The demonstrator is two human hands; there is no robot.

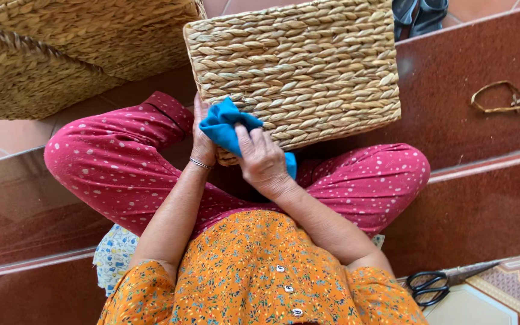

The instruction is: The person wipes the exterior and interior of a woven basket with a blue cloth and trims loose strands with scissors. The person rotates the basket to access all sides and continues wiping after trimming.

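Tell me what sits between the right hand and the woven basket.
In the head view, a blue cloth lies between the right hand and the woven basket; the hand presses it against the basket's side. The left hand steadies the basket's edge.

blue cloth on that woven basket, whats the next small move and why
Probably sweep the blue cloth rightward along the woven basket. The right hand presses it only at the near left corner, the left hand braces that edge, and the rest of the weave lies uncovered.
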